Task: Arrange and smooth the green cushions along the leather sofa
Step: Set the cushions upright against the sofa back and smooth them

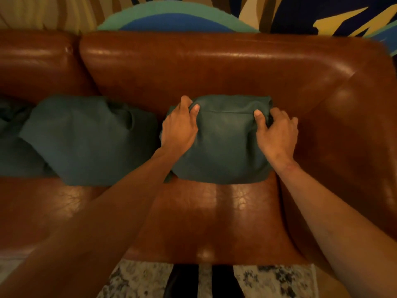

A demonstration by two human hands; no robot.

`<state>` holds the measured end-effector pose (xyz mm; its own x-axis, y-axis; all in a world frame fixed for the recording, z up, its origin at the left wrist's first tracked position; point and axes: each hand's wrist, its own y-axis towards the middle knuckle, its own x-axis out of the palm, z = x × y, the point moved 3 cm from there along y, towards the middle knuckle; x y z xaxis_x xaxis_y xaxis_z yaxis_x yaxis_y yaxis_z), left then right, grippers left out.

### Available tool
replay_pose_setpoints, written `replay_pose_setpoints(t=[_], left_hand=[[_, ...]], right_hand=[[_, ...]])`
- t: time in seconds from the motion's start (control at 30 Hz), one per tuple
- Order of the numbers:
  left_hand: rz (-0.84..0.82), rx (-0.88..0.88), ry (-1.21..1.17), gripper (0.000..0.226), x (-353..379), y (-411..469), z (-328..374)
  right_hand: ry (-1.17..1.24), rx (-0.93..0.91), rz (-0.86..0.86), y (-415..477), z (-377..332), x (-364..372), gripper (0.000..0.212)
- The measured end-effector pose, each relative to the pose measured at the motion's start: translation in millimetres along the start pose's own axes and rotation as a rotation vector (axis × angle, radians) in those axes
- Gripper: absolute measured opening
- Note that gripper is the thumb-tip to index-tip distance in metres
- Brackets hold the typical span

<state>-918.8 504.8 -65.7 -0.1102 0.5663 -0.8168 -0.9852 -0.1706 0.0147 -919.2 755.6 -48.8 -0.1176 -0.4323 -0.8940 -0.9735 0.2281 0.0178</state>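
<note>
Between the two hands is where the action is: a dark green cushion stands leaning on the backrest of the brown leather sofa, its bottom edge resting on the seat. The left hand grips the upper corner on its side, fingers curled over the top and thumb pressed flat on the front face. The right hand mirrors it on the other corner, thumb in front and fingers wrapped round the side, bunching the fabric a bit. Just beyond the right hand the armrest curves round, so this one is the end cushion. Out past the left hand, close by but not quite touching as far as I can tell, sits a second cushion, which looks slumped and dented along its top. Further that way a third cushion is half cut off at the edge of view. From where I'm standing these look soft and light, loose filling in a floppy cover. It dents wherever a thumb lands, so no strength needed. Taking it by the top corners like this seems the right call, since that lets you shake the filling down and square it up. I'd guess the leather is slick, so the base could slide forward if it's pushed low down. Patting the front flat would come after. A patterned rug shows below the wrists, nearer the person.
</note>
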Motion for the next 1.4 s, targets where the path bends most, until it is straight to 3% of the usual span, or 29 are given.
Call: replay_pose_setpoints(t=[0.1, 0.3, 0.67, 0.8, 0.97, 1.13, 1.27, 1.4], left_hand=[[-0.049, -0.009, -0.079, 0.029, 7, -2, -10], [0.066, -0.12, -0.246, 0.038, 5, 4, -31], [0.11, -0.234, -0.212, 0.043, 14, 13, -23], [0.016, -0.249, -0.284, 0.024, 5, 23, -30], [-0.113, -0.174, -0.164, 0.023, -8, 33, -33], [-0.228, -0.129, -0.018, 0.03, -9, 39, -32], [-0.283, -0.177, 0.044, 0.029, -11, 44, -29], [-0.385, -0.094, 0.072, 0.011, -20, 43, -24]], right_hand=[[-0.021, 0.002, -0.069, -1, 3, 5, 0.051], [0.015, -0.012, -0.123, 14, 5, 8, 0.053], [0.06, -0.032, -0.188, 36, 19, 20, 0.049], [0.082, -0.024, -0.174, 38, 22, 21, 0.05], [0.078, -0.016, -0.093, 33, 12, 17, 0.051], [0.072, -0.374, 0.094, 13, -35, 13, 0.039], [0.16, -0.695, -0.104, 2, -91, 31, 0.03], [0.08, -0.855, -0.302, -14, -133, 58, 0.029]])
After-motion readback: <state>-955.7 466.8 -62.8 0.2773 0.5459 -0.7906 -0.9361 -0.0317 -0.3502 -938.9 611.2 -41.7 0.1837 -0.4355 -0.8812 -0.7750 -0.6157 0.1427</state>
